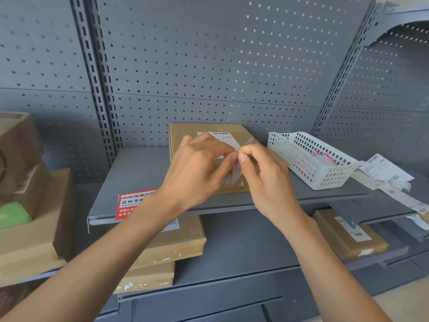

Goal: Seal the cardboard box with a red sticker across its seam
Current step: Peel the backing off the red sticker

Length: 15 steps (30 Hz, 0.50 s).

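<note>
A white backing strip [236, 169] is pinched between the closed grips of the left hand [197, 163] and right hand [262, 173] above the cardboard box [185, 133] on the shelf [130, 173], where curling could make the sticker adhere to itself.

brown cardboard box [185, 135]; white lattice basket [308, 159] at three o'clock; red-and-white sticker [132, 203] at seven o'clock; grey perforated backboard [209, 66].

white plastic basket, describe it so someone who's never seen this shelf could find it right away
Start at the grey metal shelf in front of the pegboard wall. Right of the flat brown cardboard box sits the white plastic basket. It is the only perforated lattice-walled container there, holding red-and-white stickers.
</note>
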{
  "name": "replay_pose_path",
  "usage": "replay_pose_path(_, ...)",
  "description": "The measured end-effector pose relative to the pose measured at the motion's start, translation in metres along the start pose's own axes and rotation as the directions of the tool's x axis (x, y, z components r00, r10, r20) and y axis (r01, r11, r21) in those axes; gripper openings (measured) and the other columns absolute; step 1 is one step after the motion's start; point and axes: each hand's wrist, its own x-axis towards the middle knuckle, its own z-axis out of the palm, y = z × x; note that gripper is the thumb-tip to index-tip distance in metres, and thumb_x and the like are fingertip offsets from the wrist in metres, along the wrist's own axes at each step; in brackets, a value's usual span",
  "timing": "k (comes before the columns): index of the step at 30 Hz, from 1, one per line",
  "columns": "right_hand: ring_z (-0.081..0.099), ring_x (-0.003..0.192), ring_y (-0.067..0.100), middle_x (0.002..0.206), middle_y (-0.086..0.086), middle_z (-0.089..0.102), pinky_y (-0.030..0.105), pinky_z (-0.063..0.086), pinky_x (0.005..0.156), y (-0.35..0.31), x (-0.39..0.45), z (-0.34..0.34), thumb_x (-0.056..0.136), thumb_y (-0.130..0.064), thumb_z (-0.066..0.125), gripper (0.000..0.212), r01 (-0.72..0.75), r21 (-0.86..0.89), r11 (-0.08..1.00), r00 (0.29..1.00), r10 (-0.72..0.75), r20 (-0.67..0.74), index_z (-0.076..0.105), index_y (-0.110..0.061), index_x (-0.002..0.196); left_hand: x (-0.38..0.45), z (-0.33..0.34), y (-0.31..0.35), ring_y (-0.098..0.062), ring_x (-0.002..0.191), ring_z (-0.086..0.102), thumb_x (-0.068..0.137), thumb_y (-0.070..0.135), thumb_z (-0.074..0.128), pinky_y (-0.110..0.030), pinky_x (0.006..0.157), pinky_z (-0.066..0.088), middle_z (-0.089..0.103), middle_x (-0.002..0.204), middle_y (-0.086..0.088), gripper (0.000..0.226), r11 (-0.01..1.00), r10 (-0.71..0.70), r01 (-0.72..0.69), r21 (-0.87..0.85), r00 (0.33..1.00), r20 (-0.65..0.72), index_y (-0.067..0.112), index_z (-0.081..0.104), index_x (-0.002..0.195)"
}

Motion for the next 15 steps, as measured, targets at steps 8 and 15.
replay_pose_path(8,0.057,0.070,0.017,0.077,-0.001,0.064,0.020,0.045,0.067,0.004,0.008,-0.009,0.093,-0.004,0.060,0.011,-0.016,0.107,0.994,0.999,0.021,-0.039,0.061,-0.007,0.082,0.010,0.005,0.007,-0.005,0.090,0.058,0.095,0.028,0.059,-0.044,0.088,0.048,0.062,0.083,0.032,0.020,0.988,-0.125,0.124,-0.094,0.992,0.001,0.020,0.074,0.083)
replay_pose_path(15,0.064,0.075,0.027,0.077,0.001,0.067,0.023,0.048,0.070,0.016,0.015,-0.017,0.088,-0.001,0.062,0.017,-0.225,0.307,0.925,0.968,0.249,-0.041,0.062,-0.016,0.079,0.021,0.001,0.000,-0.025,0.069,0.058,0.091,0.033,0.056,-0.034,0.071,0.047,0.074,0.081,0.010,0.024,0.902,-0.372,0.355,-0.246,0.928,-0.023,0.025,0.071,0.074)
